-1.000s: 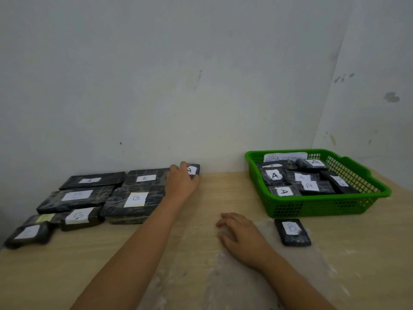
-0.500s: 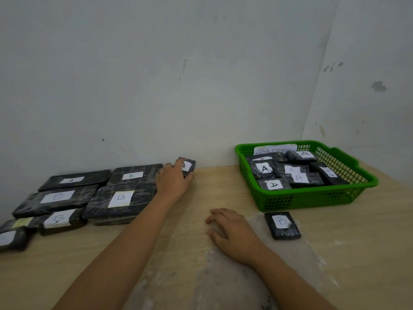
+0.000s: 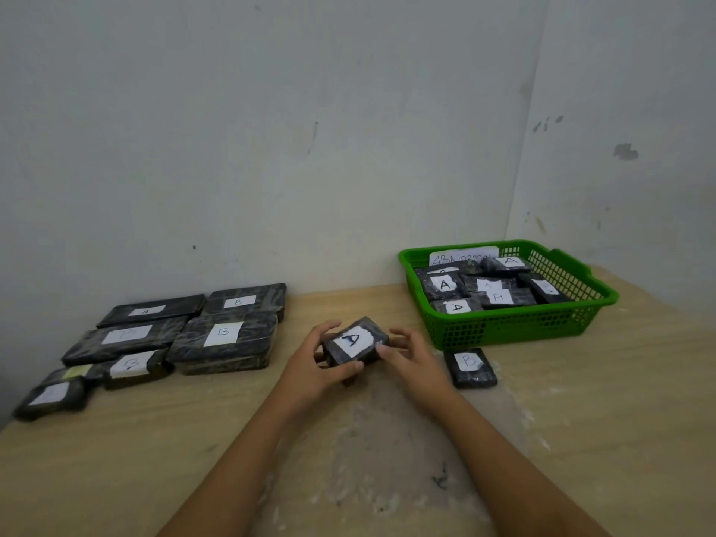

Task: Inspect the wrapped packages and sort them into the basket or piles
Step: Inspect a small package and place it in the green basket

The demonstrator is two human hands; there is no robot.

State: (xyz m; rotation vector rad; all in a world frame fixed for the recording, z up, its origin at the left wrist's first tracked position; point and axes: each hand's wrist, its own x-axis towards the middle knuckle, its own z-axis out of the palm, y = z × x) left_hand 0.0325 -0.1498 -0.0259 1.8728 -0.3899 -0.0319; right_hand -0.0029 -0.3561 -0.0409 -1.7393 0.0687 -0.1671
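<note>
A small black wrapped package with a white label marked A (image 3: 354,341) is held over the middle of the table. My left hand (image 3: 315,366) grips its left and front side. My right hand (image 3: 412,360) touches its right edge with thumb and fingers. A green plastic basket (image 3: 507,329) at the right holds several black packages, most labelled A. One small package marked B (image 3: 469,368) lies on the table just in front of the basket. At the left, several larger black packages labelled A and B (image 3: 222,337) lie flat in rows.
The wooden table (image 3: 581,439) stands in a corner of white walls. A scuffed whitish patch (image 3: 372,459) covers the tabletop between my forearms. A paper sign (image 3: 463,255) leans inside the basket's back wall.
My left hand lifted the small A package from beside the back row of packages and brought it to the table's middle. My right hand rose from the tabletop to meet it.
</note>
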